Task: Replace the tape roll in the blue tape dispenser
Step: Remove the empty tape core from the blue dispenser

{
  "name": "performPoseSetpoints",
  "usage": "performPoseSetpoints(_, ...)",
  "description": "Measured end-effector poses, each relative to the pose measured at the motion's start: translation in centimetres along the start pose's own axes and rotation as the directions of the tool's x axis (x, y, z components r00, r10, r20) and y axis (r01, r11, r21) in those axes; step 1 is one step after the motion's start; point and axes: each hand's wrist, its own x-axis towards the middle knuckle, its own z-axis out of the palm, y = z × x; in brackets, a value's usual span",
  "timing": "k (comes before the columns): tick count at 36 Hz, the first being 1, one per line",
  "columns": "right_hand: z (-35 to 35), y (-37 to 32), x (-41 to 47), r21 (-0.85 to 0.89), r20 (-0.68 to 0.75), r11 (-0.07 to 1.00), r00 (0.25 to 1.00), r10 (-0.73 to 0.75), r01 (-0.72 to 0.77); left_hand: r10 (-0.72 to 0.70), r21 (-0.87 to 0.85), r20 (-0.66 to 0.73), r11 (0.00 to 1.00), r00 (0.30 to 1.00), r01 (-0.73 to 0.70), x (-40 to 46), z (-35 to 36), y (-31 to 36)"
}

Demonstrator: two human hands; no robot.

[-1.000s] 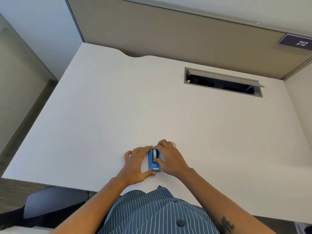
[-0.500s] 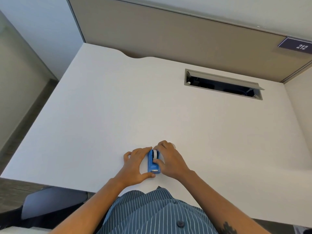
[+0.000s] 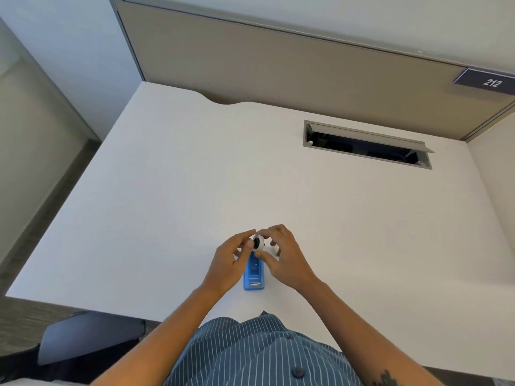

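The blue tape dispenser [image 3: 254, 275] lies on the white desk [image 3: 167, 190] near its front edge, its cutter end toward me and its roll bay showing empty. Just above its far end, a small white tape roll [image 3: 258, 242] with a dark core is pinched between the fingertips of both hands. My left hand [image 3: 231, 260] grips the roll from the left. My right hand [image 3: 284, 254] holds it from the right, thumb under it. A small white object [image 3: 276, 249] peeks out on the desk behind my right fingers; I cannot tell what it is.
An open grey cable tray [image 3: 365, 144] is sunk into the desk at the back right. A tan partition [image 3: 278, 71] with a "212" sign [image 3: 492, 82] stands behind. A dark chair [image 3: 89, 335] sits below the desk's front left edge.
Both hands left the dispenser's sides and rose toward its far end. The white roll, seated in the dispenser before, is now out and held above it.
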Motion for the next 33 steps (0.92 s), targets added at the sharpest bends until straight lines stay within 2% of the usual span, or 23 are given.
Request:
performPoseSetpoints(9,-1.6,-0.7,-0.8,0.237,-0.023,0.967,0.994,0.104,-0.096,-0.162,-0.280,-0.042,0.949,0.986,0.144,0.6,0.9,1.8)
performPoseSetpoints(16,-2.7,-1.2,-1.2,0.495,-0.038,0.846,0.967,0.251,-0.200,-0.221,-0.331,-0.033,0.923,0.975,0.198,0.9,1.4,2.7)
performPoseSetpoints(26,-3.3,-0.5,-1.2,0.506,-0.111,0.844,0.957,0.268,-0.178,-0.223,-0.385,-0.006,0.900,0.975,0.203,1.0,2.8,3.8)
performPoseSetpoints(33,-3.4,0.0,-1.2,0.486,-0.152,0.853,0.943,0.295,-0.189,-0.207,-0.338,-0.078,0.926,0.975,0.169,1.1,4.0,4.3)
